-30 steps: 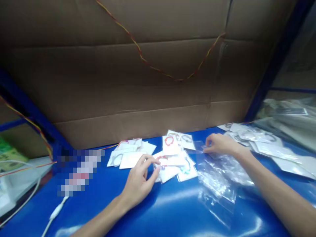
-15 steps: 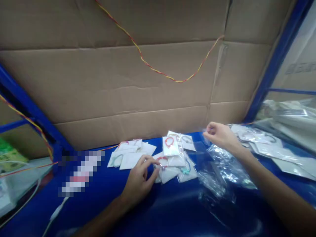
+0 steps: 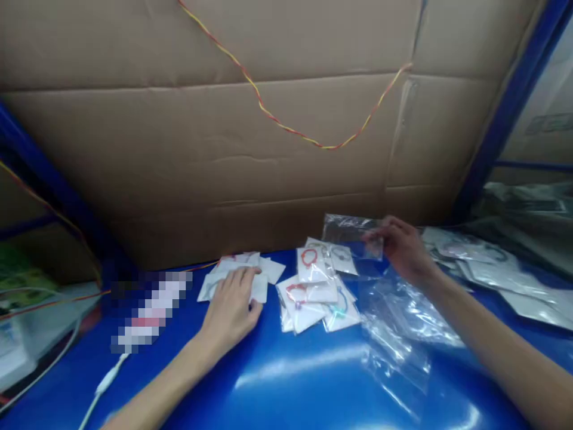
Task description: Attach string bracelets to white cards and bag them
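Observation:
My left hand (image 3: 233, 301) rests palm down on a pile of white cards (image 3: 259, 289) at the left, fingers stretched over the top card. A clear plastic bag (image 3: 347, 230) is pinched in my right hand (image 3: 400, 245), held up above the table near the cardboard. Between my hands lies a group of bagged cards (image 3: 308, 315) carrying bracelets, among them a red bracelet (image 3: 308, 257) and a teal one (image 3: 341, 304). Loose clear bags (image 3: 394, 328) are heaped below my right hand.
A cardboard wall (image 3: 268, 167) closes off the back, with a red-yellow twisted wire (image 3: 313, 142) hanging across it. More packed cards (image 3: 505, 269) are stacked at the right on the blue table (image 3: 304, 382). A white cable (image 3: 105, 382) runs along the left.
My left hand moved left from the bagged bracelets onto the white cards and flattened out. My right hand has raised a clear bag, which now hangs spread out to its left.

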{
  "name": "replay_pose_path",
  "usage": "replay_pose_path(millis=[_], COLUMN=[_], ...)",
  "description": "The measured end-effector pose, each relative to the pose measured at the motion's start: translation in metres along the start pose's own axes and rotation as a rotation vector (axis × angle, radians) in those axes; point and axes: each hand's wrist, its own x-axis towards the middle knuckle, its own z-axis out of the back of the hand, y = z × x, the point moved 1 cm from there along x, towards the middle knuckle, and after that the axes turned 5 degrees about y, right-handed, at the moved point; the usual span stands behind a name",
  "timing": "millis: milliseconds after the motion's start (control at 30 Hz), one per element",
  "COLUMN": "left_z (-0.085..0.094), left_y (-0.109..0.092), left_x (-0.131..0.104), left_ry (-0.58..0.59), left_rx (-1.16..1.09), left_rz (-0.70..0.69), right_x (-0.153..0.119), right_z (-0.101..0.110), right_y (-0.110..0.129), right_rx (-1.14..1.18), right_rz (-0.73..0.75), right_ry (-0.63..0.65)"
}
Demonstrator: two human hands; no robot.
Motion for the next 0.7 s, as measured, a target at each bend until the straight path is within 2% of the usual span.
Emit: replay_pose_path(millis=[133, 200, 400, 700], left_z=[-0.004, -0.006, -0.005, -0.011], left_y=[0.012, 0.014, 0.018, 0.031], left_x=[0.001, 0.0, 0.004, 0.012], left_ry=[0.1, 0.114, 0.117, 0.1], left_rx=[0.108, 0.103, 0.075, 0.055], left_rz=[-0.024, -0.037, -0.05, -0.055], right_x=[-0.008, -0.013, -0.025, -0.034], right_z=[-0.016, -0.024, -0.043, -0.054], right_y=[-0.003, -0.005, -0.011, -0.018], right_rx=[0.204, 0.258, 0.281, 0.289], right_rz=[-0.097, -0.15, -0.265, -0.31], right_ry=[0.063, 0.097, 0.236, 0.269])
